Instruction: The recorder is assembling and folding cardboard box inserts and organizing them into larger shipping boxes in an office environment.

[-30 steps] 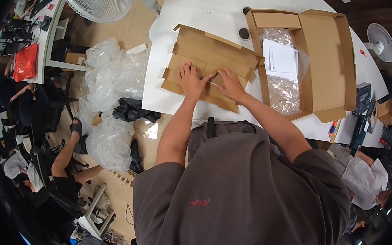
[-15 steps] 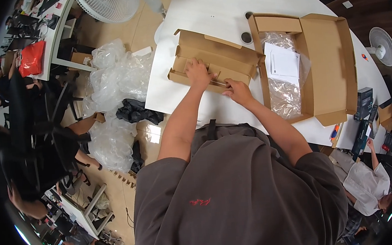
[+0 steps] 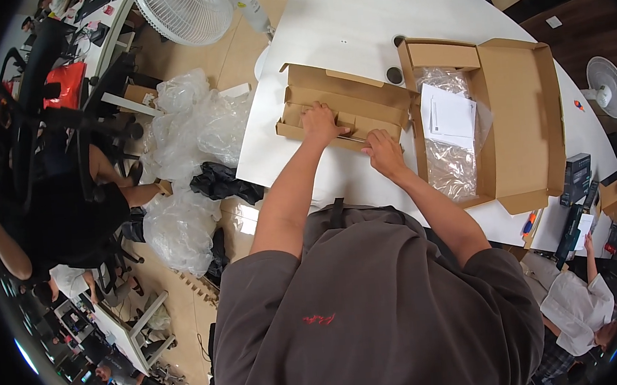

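Note:
On the white table in front of me lies a long brown cardboard box [image 3: 383,121] with its lid folded up at the far side. My left hand [image 3: 322,124] reaches over the near wall into its left half, fingers bent against the cardboard inside and thumb toward the near wall. My right hand [image 3: 384,153] grips the near wall right of the middle, with its fingertips closed on the edge. Folded cardboard dividers show between the two hands. Part of the left fingertips is hidden inside the box.
Right of it stands a larger open cardboard box [image 3: 522,122] holding clear plastic wrap and white papers [image 3: 450,115]. A fan [image 3: 186,12] stands beyond the table's left edge. Clear plastic bags [image 3: 180,229] heap on the floor at left. Other people sit on both sides.
The view has shifted slightly, so the table appears lower and to the right. My right hand has closed in along the near wall; the left stays inside the box.

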The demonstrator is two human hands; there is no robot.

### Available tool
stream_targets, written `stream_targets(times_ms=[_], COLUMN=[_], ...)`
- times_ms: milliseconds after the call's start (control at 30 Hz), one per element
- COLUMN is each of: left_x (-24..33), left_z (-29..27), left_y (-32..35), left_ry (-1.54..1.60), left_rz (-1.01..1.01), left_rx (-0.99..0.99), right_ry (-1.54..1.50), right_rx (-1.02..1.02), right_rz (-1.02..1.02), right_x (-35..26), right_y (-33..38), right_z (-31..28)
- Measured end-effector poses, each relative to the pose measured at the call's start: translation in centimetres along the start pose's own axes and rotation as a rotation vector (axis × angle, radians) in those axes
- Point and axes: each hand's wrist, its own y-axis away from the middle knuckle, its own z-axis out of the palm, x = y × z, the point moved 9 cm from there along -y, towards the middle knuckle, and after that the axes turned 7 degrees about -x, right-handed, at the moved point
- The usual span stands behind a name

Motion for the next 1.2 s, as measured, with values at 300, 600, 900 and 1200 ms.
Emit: stream_targets(times_ms=[300, 600, 900, 1200], left_x=[-1.6, -3.4, -5.6, -13.6], left_z=[-0.4, -1.3, -1.3, 2.1], left_y=[-1.6, 0.0, 5.1, 8.4], left_ry=[0.105, 0.141, 0.211, 0.869], left_rz=[0.087, 0.220, 0.358, 0.192], left_rx=[-0.119, -0.042, 0.364, 0.828], right_ry=[0.236, 0.154, 0.036, 0.021], right_rx=[0.197, -0.224, -0.250, -0.283], right_rz=[-0.102, -0.005, -0.084, -0.031], right_x=[0.7, 3.5, 2.8, 2.9], right_y=[-1.3, -4.5, -3.7, -3.8], right_z=[-2.8, -1.6, -1.0, -0.7])
